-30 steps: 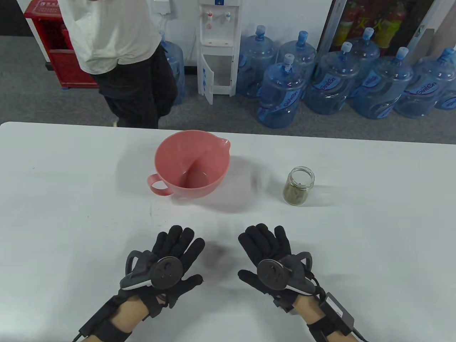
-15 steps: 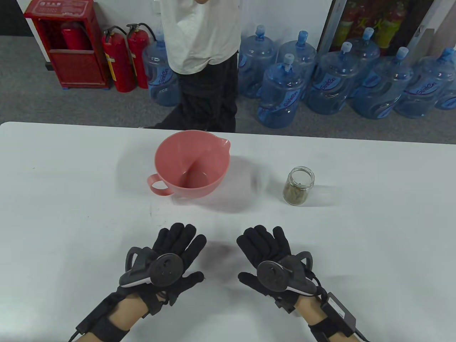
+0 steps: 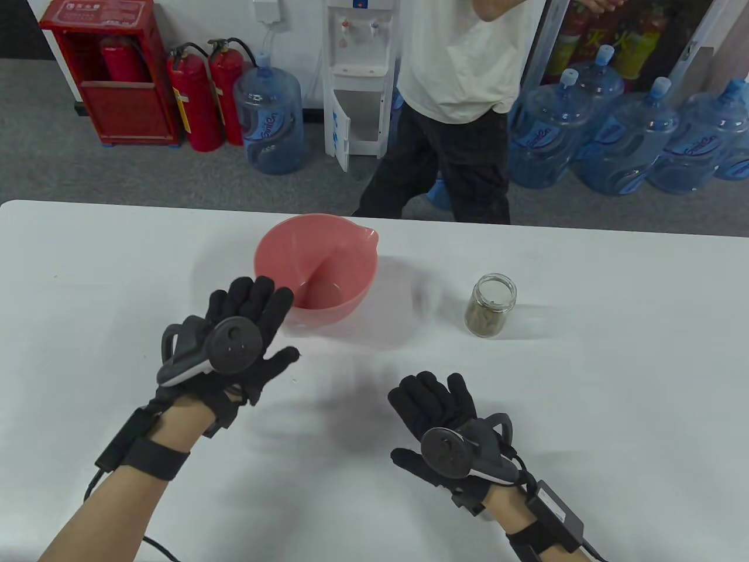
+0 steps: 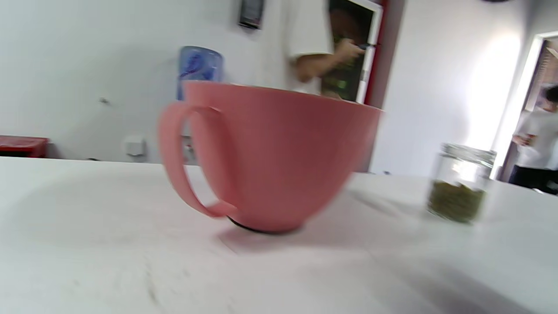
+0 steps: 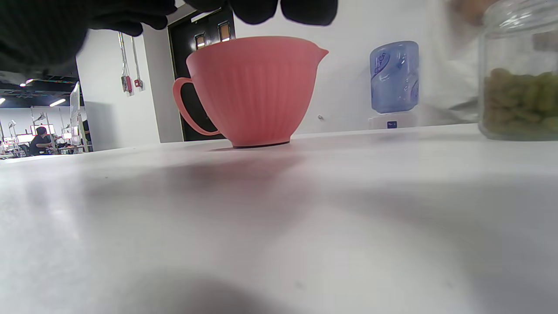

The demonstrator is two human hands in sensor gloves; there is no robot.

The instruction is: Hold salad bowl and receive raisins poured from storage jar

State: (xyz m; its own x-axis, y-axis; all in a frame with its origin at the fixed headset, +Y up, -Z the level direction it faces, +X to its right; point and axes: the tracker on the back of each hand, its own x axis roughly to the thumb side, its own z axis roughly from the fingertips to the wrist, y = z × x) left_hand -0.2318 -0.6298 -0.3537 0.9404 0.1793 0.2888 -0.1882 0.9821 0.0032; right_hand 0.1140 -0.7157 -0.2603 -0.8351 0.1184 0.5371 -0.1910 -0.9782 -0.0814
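Observation:
A pink salad bowl [image 3: 327, 263] with a spout and a side handle stands upright at the middle of the white table. My left hand [image 3: 257, 316] hovers with fingers spread just left of the bowl, covering its handle in the table view. The left wrist view shows the bowl [image 4: 279, 157] close, its handle free and no fingers in view. A glass storage jar [image 3: 490, 304] without a lid, part full of greenish raisins, stands to the bowl's right. My right hand [image 3: 427, 404] lies open on the table, nearer than the jar; its fingertips [image 5: 261, 8] show in the right wrist view.
A person in a white shirt [image 3: 462, 58] walks behind the table's far edge. Blue water bottles [image 3: 620, 134], a water dispenser [image 3: 357, 76] and red fire extinguishers [image 3: 193, 93] stand on the floor beyond.
My left hand has moved forward and left from the near table to the bowl's handle side. The right hand has stayed put. The person behind has walked to the right.

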